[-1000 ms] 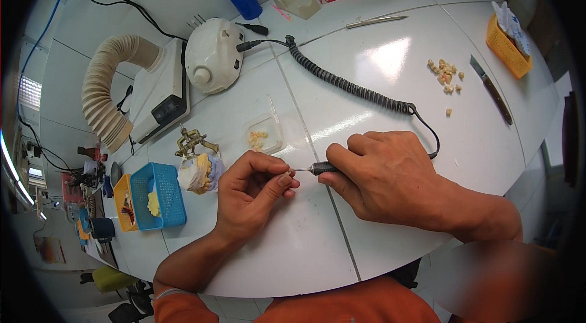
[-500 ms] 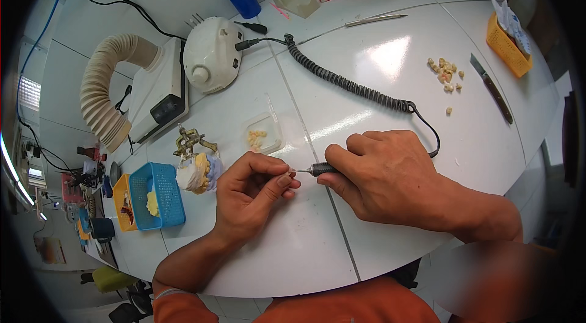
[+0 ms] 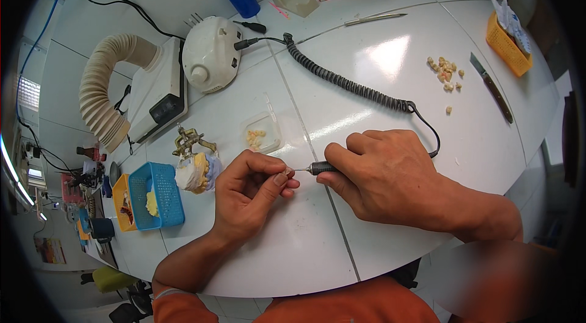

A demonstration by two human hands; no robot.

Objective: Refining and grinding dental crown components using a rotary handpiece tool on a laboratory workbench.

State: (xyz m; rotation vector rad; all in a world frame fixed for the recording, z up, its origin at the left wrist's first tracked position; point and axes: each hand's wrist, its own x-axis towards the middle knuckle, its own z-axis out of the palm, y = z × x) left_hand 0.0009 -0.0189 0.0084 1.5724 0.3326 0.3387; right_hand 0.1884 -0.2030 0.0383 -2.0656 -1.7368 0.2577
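- While I'm watching, the right hand (image 3: 386, 179) is gripping a handpiece (image 3: 321, 168), the left hand (image 3: 249, 187) pinching a small piece (image 3: 287, 171) between them.
- I'm fearing a weak pinch letting the bit (image 3: 300, 169) skid into fingertips (image 3: 280, 179).

The left hand (image 3: 250, 192) faces inward, its thumb (image 3: 270, 189) and index finger (image 3: 261, 164) brought together in a pinch, the other fingers curled loosely behind. Its forearm (image 3: 196, 256) slants up from the lower left. Opposite, the right hand (image 3: 387, 176) lies back upward, fingers bent in a grip pointing left, thumb tucked nearer the body. The right forearm (image 3: 482, 216) comes in from the lower right, and the two hands are near but apart.
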